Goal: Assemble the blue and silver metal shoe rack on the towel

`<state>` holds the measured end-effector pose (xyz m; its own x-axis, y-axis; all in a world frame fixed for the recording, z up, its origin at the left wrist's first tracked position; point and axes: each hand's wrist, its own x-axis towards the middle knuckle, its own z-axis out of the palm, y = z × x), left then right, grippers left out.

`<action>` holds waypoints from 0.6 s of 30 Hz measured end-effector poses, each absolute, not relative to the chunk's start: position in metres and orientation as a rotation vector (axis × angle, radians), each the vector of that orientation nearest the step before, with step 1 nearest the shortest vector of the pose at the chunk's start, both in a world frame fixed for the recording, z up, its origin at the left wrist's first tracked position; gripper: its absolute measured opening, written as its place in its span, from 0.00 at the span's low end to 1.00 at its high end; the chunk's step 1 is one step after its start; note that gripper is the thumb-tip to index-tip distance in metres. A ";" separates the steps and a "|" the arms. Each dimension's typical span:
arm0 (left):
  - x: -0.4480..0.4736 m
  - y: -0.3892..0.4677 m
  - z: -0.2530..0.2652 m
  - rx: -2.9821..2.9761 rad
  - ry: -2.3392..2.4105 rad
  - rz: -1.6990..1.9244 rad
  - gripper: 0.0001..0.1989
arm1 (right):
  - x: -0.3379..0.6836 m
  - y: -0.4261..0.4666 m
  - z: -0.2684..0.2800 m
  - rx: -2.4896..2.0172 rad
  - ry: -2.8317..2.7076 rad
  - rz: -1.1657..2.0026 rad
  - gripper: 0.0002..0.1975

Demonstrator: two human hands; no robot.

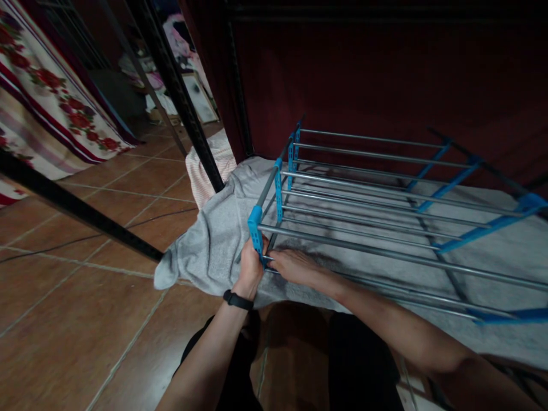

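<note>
A rack of grey metal rods (385,253) with blue plastic end brackets lies across a grey cloth. My left hand (250,265), with a black band at the wrist, is wrapped round the near-left blue bracket (256,228). From the right, my right hand (293,265) reaches in under the top front rod. Its fingers are closed on the end of a lower metal rod (268,258), right where that rod meets the bracket. My fingertips are partly hidden at that joint. On the far right, more blue brackets (458,231) slant between the rods.
The grey cloth (209,234) covers a low surface against a dark red panel (342,74). Black metal posts (184,97) stand to the left. A thin cable (98,235) crosses the tiled floor (107,319). A floral curtain (64,97) hangs at far left.
</note>
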<state>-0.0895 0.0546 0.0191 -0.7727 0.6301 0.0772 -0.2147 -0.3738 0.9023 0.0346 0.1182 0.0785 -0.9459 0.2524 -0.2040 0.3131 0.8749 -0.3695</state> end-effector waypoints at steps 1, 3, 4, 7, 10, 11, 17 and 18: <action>-0.089 0.055 0.020 0.568 1.327 2.162 0.13 | 0.035 0.118 0.079 0.439 2.897 -0.610 0.16; -0.088 0.055 0.022 0.565 1.310 2.149 0.14 | 0.034 0.118 0.080 0.441 2.911 -0.613 0.16; -0.088 0.055 0.024 0.563 1.301 2.142 0.14 | 0.034 0.118 0.080 0.446 2.921 -0.612 0.16; -0.087 0.056 0.027 0.560 1.274 2.121 0.15 | 0.033 0.118 0.081 0.455 2.920 -0.602 0.17; -0.087 0.057 0.029 0.559 1.254 2.106 0.16 | 0.031 0.118 0.080 0.459 2.900 -0.614 0.18; -0.087 0.057 0.029 0.560 1.251 2.104 0.17 | 0.031 0.118 0.079 0.451 2.900 -0.625 0.18; -0.087 0.058 0.030 0.572 1.256 2.092 0.17 | 0.028 0.119 0.077 0.466 2.914 -0.582 0.18; -0.087 0.058 0.030 0.576 1.258 2.083 0.18 | 0.028 0.118 0.077 0.478 2.922 -0.555 0.18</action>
